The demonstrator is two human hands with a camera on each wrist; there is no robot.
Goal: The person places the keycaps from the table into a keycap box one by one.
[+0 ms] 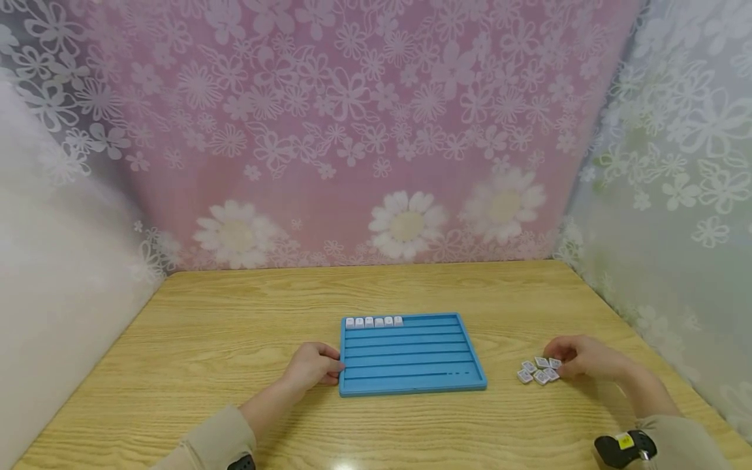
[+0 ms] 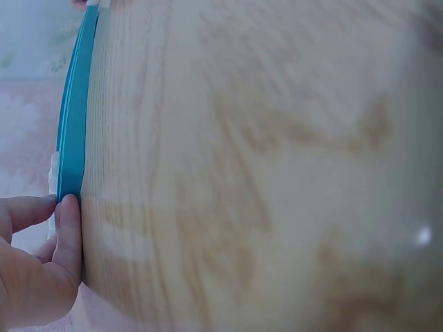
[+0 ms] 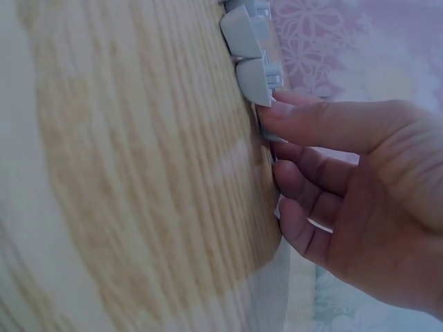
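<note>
A blue ridged tray point(image 1: 411, 352) lies on the table, with several white keycaps point(image 1: 374, 322) lined up in the left part of its far row. My left hand point(image 1: 317, 363) grips the tray's left edge between thumb and fingers; the left wrist view shows the fingertips point(image 2: 69, 204) on the blue rim. To the right of the tray is a small cluster of loose white keycaps point(image 1: 541, 376), undersides up. My right hand point(image 1: 581, 358) is at that cluster's right side, pinching a keycap point(image 3: 268, 131) mostly hidden by the thumb and fingers.
The wooden table point(image 1: 247, 300) extends around the tray, and bare wood separates the tray from the loose keycaps. A pink flowered backdrop point(image 1: 352, 163) rises at its far edge, with pale panels at the left and right sides.
</note>
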